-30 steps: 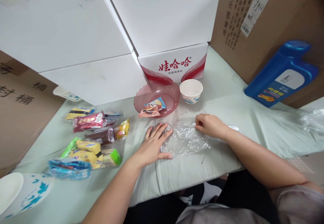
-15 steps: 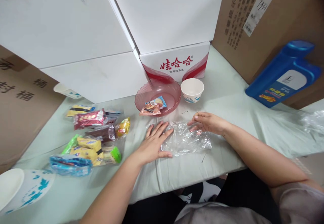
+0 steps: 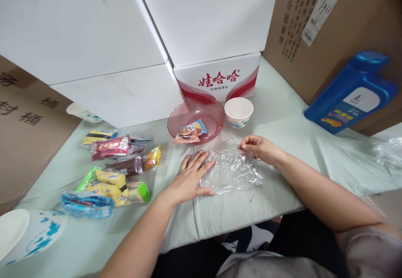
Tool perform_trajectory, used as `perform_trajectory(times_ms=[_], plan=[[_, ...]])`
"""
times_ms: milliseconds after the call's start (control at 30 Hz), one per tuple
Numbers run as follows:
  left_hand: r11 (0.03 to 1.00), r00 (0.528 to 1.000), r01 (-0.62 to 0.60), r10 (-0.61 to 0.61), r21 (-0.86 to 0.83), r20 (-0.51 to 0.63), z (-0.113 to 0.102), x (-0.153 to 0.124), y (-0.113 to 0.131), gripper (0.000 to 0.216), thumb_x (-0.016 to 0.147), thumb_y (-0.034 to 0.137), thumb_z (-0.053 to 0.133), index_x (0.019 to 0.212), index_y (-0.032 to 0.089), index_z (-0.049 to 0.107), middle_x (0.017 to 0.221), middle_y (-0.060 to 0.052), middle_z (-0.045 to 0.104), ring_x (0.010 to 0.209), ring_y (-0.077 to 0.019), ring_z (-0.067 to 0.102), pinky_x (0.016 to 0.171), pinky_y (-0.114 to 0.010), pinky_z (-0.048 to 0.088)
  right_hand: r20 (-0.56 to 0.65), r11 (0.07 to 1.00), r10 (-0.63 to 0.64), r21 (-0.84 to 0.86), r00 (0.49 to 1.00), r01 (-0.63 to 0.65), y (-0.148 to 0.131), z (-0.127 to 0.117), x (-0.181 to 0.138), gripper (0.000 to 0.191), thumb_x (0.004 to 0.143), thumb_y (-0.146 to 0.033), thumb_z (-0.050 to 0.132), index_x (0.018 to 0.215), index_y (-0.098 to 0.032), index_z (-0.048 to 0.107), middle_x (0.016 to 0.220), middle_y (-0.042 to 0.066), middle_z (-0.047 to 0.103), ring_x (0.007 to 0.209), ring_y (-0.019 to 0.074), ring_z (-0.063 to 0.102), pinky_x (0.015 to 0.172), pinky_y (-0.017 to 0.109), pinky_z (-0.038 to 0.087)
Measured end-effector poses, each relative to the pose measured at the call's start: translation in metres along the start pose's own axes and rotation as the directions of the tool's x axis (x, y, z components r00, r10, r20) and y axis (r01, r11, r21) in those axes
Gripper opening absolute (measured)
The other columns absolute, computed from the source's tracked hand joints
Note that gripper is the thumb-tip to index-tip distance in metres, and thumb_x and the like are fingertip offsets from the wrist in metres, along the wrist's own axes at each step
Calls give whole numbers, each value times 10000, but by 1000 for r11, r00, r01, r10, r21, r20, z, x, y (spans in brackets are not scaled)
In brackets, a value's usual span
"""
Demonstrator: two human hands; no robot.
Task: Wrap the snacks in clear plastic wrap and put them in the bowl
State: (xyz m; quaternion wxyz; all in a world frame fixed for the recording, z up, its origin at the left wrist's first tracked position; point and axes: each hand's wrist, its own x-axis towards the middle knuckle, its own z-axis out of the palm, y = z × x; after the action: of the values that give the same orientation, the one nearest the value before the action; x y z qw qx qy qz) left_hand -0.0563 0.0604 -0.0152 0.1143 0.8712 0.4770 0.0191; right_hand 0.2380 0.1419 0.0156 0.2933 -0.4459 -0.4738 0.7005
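A crumpled clear plastic bag lies flat on the pale green table cloth. My left hand rests palm down on the bag's left edge, fingers stretched out. My right hand is at the bag's far right corner, fingers curled and pinched on the plastic. Just behind the bag stands a pink see-through bowl with two small snack packets in it, and a white paper bowl beside it.
A heap of wrapped snacks lies at the left. A paper bowl sits at the near left corner. White cartons and brown boxes line the back. A blue jug lies at the right.
My right hand moved left along the bag's far edge, spread briefly on it, then curled into a pinch at the corner. My left hand stayed put.
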Motion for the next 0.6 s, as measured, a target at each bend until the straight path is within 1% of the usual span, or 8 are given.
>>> perform_trajectory(times_ms=[67, 133, 200, 267, 367, 433, 533, 600], plan=[[1000, 1000, -1, 1, -6, -3, 0, 0, 0, 929, 732, 686, 670, 1498, 282, 335, 1600, -138, 235, 1469, -375, 166, 1165, -607, 97, -7, 997, -32, -63, 999, 32, 2, -2, 1, 309, 621, -323, 799, 793, -192, 579, 769, 5, 656, 602, 101, 567, 459, 195, 369], [1000, 1000, -10, 10, -13, -10, 0, 0, 0, 921, 738, 699, 651, 1498, 285, 337, 1598, -138, 240, 1467, -379, 167, 1163, -612, 93, -26, 992, -51, -113, 998, 48, 3, -5, 2, 334, 599, -332, 795, 808, -199, 572, 748, -5, 644, 572, 99, 539, 423, 196, 313], [1000, 1000, -15, 15, -17, -15, -1, 0, 0, 918, 743, 706, 639, 1499, 283, 336, 1597, -140, 239, 1466, -381, 165, 1162, -611, 90, -48, 986, -71, -156, 996, 63, 2, -7, 2, 316, 634, -360, 771, 812, -203, 562, 742, -1, 646, 589, 111, 552, 441, 206, 345], [1000, 1000, -17, 17, -14, -15, -1, -1, 0, 925, 742, 710, 636, 1502, 283, 328, 1597, -142, 240, 1466, -379, 165, 1162, -610, 86, -49, 972, -109, -213, 993, 96, 1, -7, 1, 266, 728, -403, 708, 821, -200, 564, 793, 24, 669, 654, 127, 592, 512, 225, 428], [1000, 1000, -15, 15, -5, -12, -1, -1, 0, 938, 732, 716, 642, 1502, 287, 323, 1596, -142, 242, 1467, -377, 169, 1162, -605, 83, 18, 911, -172, -377, 985, 166, 0, -3, -3, 244, 824, -408, 634, 918, -187, 592, 907, 59, 691, 754, 146, 633, 631, 258, 502], [1000, 1000, -13, 13, -2, -12, -1, -1, 0, 935, 730, 710, 650, 1501, 293, 323, 1599, -137, 239, 1468, -374, 172, 1164, -599, 88, 60, 807, -213, -552, 975, 210, 1, 1, -5, 246, 815, -337, 653, 1003, -186, 603, 883, 44, 692, 750, 150, 635, 667, 268, 505], [1000, 1000, -6, 6, -2, -6, -2, -1, 1, 931, 732, 690, 666, 1502, 298, 319, 1603, -127, 233, 1469, -369, 171, 1166, -594, 99, 40, 522, -271, -833, 962, 182, 2, 4, -6, 209, 816, -214, 626, 1024, -198, 631, 831, 25, 693, 745, 165, 630, 702, 281, 474], [1000, 1000, -1, 1, -2, 7, -3, -1, 1, 932, 731, 681, 676, 1502, 294, 322, 1604, -128, 231, 1471, -369, 168, 1167, -595, 105, 11, 354, -274, -929, 962, 112, 0, 1, -7, 186, 822, -174, 600, 998, -199, 652, 855, 40, 697, 781, 187, 633, 715, 293, 458]])
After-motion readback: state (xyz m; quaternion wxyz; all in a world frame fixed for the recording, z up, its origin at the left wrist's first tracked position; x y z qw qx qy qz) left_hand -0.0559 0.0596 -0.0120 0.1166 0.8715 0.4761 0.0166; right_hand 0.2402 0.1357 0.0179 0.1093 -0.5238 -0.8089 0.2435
